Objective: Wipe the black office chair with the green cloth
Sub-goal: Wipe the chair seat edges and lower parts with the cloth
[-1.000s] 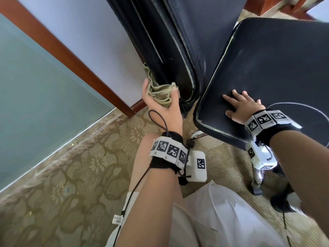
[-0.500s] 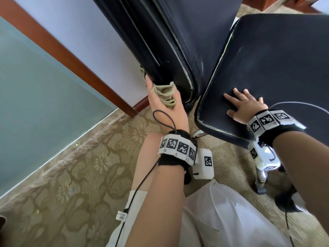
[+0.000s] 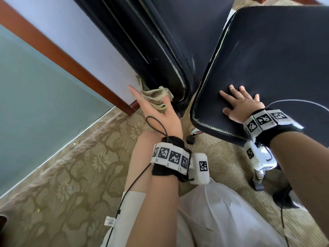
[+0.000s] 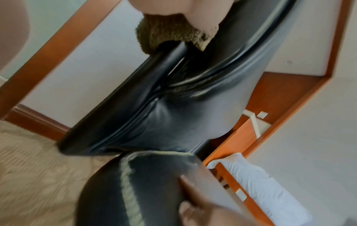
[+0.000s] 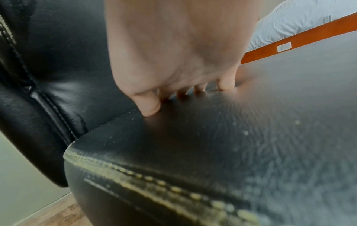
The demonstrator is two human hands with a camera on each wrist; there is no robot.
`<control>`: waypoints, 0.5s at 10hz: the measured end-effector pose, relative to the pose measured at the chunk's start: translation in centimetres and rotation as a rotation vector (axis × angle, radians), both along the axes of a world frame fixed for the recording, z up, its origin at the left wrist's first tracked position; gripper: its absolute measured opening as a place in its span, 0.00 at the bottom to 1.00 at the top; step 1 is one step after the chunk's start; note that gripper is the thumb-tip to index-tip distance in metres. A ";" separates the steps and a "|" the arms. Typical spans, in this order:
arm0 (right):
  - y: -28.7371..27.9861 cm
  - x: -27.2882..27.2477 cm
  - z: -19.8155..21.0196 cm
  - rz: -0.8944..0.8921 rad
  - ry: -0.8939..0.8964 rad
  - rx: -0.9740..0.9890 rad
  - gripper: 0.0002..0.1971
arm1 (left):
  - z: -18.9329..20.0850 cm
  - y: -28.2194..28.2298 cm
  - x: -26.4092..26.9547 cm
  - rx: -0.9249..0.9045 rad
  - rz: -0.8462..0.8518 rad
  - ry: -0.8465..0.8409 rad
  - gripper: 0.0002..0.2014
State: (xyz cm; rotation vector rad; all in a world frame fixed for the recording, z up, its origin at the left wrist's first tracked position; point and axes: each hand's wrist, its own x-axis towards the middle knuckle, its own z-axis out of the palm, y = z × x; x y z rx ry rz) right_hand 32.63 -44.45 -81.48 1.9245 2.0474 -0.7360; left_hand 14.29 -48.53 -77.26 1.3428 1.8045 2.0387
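Covering the lower left of the head view, a beige carpet with a floral pattern (image 3: 74, 175) meets a pale wall with reddish-brown wooden trim (image 3: 58, 56). At upper centre, the black leather office chair (image 3: 267, 68) shows its backrest and seat, both cut off by the frame edge. The left hand (image 3: 156, 111) presses a crumpled green cloth (image 3: 154, 97) against the backrest's lower edge, fingers curled round it and thumb extended; most of the cloth is hidden behind the hand. The right hand (image 3: 242, 106) lies flat on the seat's near corner, fingers spread. A white bed (image 4: 257, 188) beyond is blurred.
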 end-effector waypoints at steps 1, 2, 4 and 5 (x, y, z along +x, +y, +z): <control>-0.2 0.2 0.0 0.005 0.002 0.008 0.30 | 1.3 0.2 0.0 0.067 0.037 0.099 0.33; -0.4 0.3 0.0 0.009 0.010 0.009 0.30 | 1.3 0.4 0.0 0.056 0.074 0.218 0.29; -0.3 0.3 -0.2 0.014 0.009 0.011 0.30 | 0.0 0.6 0.2 -0.074 0.089 0.262 0.29; -0.2 0.3 -0.4 0.014 0.014 0.012 0.30 | -0.8 0.6 0.7 -0.124 0.105 0.257 0.30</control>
